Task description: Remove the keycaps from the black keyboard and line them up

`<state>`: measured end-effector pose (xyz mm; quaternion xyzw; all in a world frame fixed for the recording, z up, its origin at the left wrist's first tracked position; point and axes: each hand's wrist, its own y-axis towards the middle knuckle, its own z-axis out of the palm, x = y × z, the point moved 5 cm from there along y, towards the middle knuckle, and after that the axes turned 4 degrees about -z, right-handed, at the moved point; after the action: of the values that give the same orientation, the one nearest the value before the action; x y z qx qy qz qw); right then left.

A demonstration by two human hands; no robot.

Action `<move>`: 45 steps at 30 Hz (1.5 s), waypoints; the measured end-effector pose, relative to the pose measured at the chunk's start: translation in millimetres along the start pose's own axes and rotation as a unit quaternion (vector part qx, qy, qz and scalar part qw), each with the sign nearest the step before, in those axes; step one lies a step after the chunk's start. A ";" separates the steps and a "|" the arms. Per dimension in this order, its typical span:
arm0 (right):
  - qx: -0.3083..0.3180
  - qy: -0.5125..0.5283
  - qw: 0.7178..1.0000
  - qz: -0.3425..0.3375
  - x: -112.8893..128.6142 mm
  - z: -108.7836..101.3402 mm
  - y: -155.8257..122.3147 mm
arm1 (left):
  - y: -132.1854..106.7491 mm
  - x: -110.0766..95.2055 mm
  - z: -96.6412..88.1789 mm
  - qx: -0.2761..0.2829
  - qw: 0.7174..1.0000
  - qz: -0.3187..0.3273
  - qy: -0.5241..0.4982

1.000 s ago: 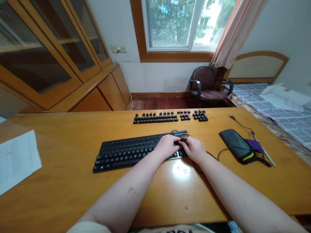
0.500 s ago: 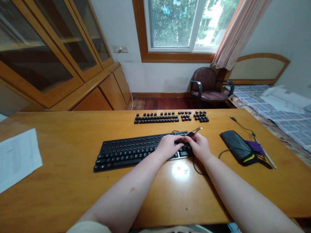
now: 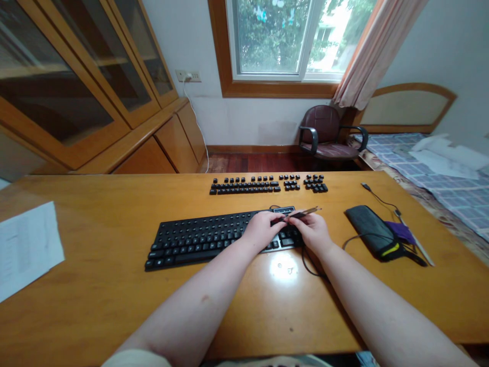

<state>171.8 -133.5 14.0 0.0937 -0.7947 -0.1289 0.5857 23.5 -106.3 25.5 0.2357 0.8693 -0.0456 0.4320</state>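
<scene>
My right hand (image 3: 314, 230) is closed around slim dark tweezers (image 3: 305, 212), whose pointed end sticks out past the fingers to the right. My left hand (image 3: 262, 229) meets it fingertip to fingertip, with thumb and fingers pinched together; whatever small thing is between them is hidden. Both hands are over the right part of a black keyboard (image 3: 198, 239). Its lower rows carry keycaps, while the upper rows show bare key stems. Behind the keyboard, loose black keycaps (image 3: 246, 189) lie in rows and groups.
A black pouch (image 3: 369, 229) with a purple cloth (image 3: 401, 232) and a short USB cable (image 3: 382, 198) lies at the right. A thin black cable (image 3: 308, 266) loops beside my right wrist. Papers (image 3: 28, 250) lie on the left of the wooden desk (image 3: 114, 306).
The tweezers have tilted lower and their two prongs, seen apart before, now look together. My hands stay over the same part of the keyboard.
</scene>
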 end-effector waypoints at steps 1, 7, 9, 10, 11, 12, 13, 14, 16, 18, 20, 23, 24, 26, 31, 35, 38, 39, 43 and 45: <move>0.010 -0.012 1.000 -0.013 2.5 0.0 0.4 | -0.1 0.4 0.6 0.003 1.000 0.005 0.004; 0.040 -0.044 0.997 -0.048 13.4 1.7 2.4 | -0.3 1.4 3.6 0.005 0.998 0.033 0.047; 0.039 -0.036 0.997 -0.049 14.0 2.7 2.8 | -0.5 0.9 3.8 0.002 0.998 0.040 0.053; 0.039 -0.034 0.997 -0.049 13.5 3.2 2.7 | -0.6 0.3 3.6 -0.001 0.998 0.045 0.053; 0.038 -0.033 0.998 -0.046 12.4 3.6 2.6 | -0.8 -0.3 3.3 -0.003 0.997 0.049 0.052; 0.036 -0.033 0.998 -0.042 11.0 3.8 2.3 | -0.9 -1.0 3.0 -0.006 0.997 0.054 0.049; 0.033 -0.032 0.998 -0.037 9.2 3.7 2.1 | -1.1 -1.6 2.6 -0.006 0.997 0.057 0.045; 0.030 -0.029 0.999 -0.033 7.4 3.4 1.8 | -1.3 -2.1 2.3 -0.006 0.997 0.060 0.042; 0.020 -0.018 0.999 -0.031 4.8 2.5 1.4 | -1.5 -2.8 2.1 -0.004 0.997 0.062 0.038; 0.016 -0.004 0.999 -0.033 3.4 2.1 1.3 | -1.5 -2.9 2.4 -0.001 0.997 0.063 0.037; 0.015 0.003 0.999 -0.035 3.2 2.2 1.3 | -1.2 -2.8 2.9 0.001 0.997 0.064 0.035; 0.008 -0.013 0.999 -0.041 4.8 2.7 0.7 | -0.9 -3.8 3.8 0.009 0.997 0.074 0.026; 0.007 -0.021 0.999 -0.045 5.6 3.1 0.3 | -0.9 -4.3 4.0 0.014 0.997 0.078 0.024; 0.005 -0.030 0.999 -0.042 5.9 3.9 -0.5 | -0.8 -5.4 4.4 0.026 0.996 0.082 0.026; -0.050 0.011 0.998 0.030 -2.4 1.0 -1.2 | -0.1 -4.7 4.0 0.038 0.997 0.065 0.024; -0.074 0.107 0.990 0.060 -7.3 0.1 0.9 | -0.1 -2.8 4.2 0.033 0.998 0.050 0.003; -0.069 0.164 0.980 0.084 -11.6 0.6 2.0 | -0.8 -3.7 3.8 0.027 0.998 0.059 0.001; -0.064 0.183 0.976 0.096 -13.3 1.1 2.2 | -1.0 -4.2 3.4 0.024 0.998 0.062 0.006; -0.036 0.255 0.956 0.140 -18.9 2.8 3.2 | -2.2 -7.2 2.5 0.015 0.996 0.084 0.037; -0.023 0.281 0.947 0.157 -20.4 2.9 4.1 | -3.5 -10.5 2.6 0.012 0.993 0.112 0.044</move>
<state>175.1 -123.2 -4.0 -0.0128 -0.5997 -0.0219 0.7998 29.3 -114.0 31.6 0.3382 0.8552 0.0034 0.3927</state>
